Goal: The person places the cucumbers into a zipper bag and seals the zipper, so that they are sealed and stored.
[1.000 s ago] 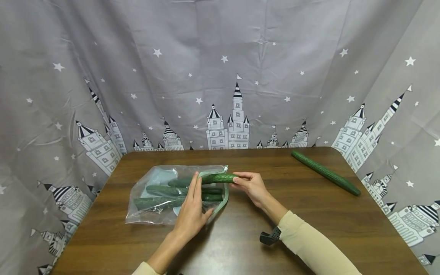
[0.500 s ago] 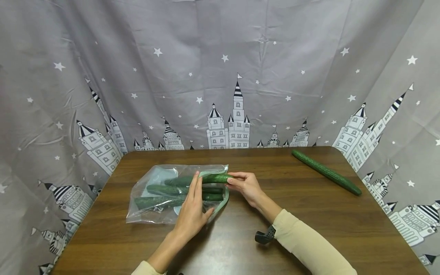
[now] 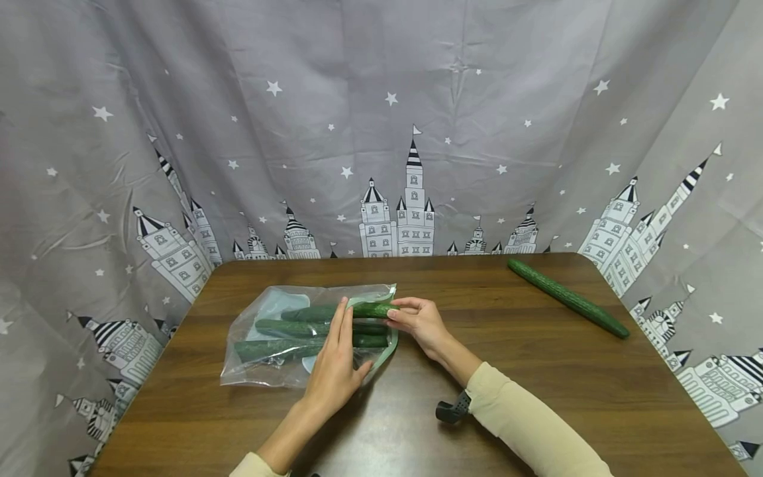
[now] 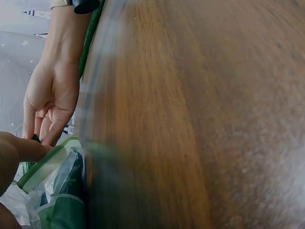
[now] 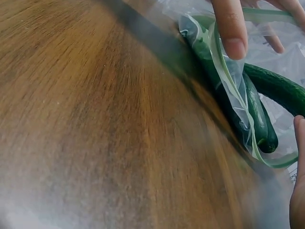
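A clear zip bag (image 3: 250, 368) with a green-edged mouth lies on its side, mouth toward the right. Two cucumbers (image 3: 280, 349) are inside it. A third cucumber (image 3: 375, 310) lies mostly within the bag, its right end at the mouth. My right hand (image 3: 424, 328) pinches that end between thumb and fingers. My left hand (image 3: 334, 364) rests on the bag near the mouth, fingers straight and thumb spread away from them. In the right wrist view, the left thumb (image 5: 231, 33) touches the bag's front rim, and the mouth (image 5: 257, 138) gapes around the cucumber ends.
Another cucumber (image 3: 566, 298) lies slantwise at the back right of the wooden table (image 3: 512, 404). A grey curtain (image 3: 286, 132) printed with castles and stars hangs behind the table. A black device (image 3: 453, 409) sits at my right wrist.
My right hand has moved left, sliding the pinched cucumber deeper into the bag; less of it sticks out. The left hand has stayed nearly still on the bag.
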